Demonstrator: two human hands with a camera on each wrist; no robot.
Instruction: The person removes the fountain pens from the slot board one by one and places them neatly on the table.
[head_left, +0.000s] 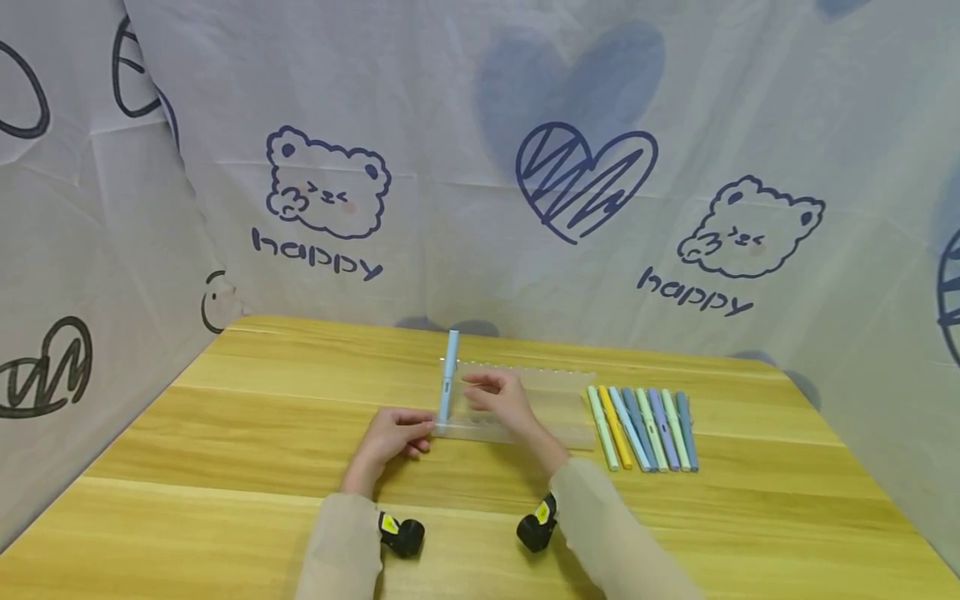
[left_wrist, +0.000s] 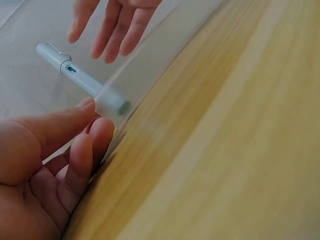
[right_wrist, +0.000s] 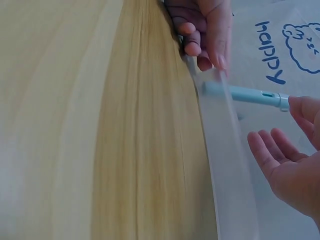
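A clear plastic pen stand (head_left: 551,417) lies on the wooden counter (head_left: 225,450), and everything else sits around it. A light blue pen (head_left: 448,375) stands upright in a hole at the stand's left end, its cap uppermost and its lower tip seated in the stand's base.

The left hand (head_left: 390,433) rests on the counter just left of the stand, its thumb and fingers curled against the stand's left front corner; the left wrist view shows the fingertips (left_wrist: 92,145) pressed to the clear edge, just below the pen's lower end. They pinch that corner, and the pen itself stays untouched by this hand.

The right hand (head_left: 498,398) hovers over the stand just to the right of the pen. Its fingers are relaxed and spread, holding nothing; the right wrist view shows an open palm (right_wrist: 285,170) with the fingertips near the pen's cap end, and whether one of them touches the barrel cannot be told.

To the right of the stand, a row of pastel pens (head_left: 645,429) lies flat on the counter, side by side, in green, yellow, blue, grey and lilac. Behind the stand hangs a white cloth backdrop (head_left: 480,167) printed with bears and hearts.
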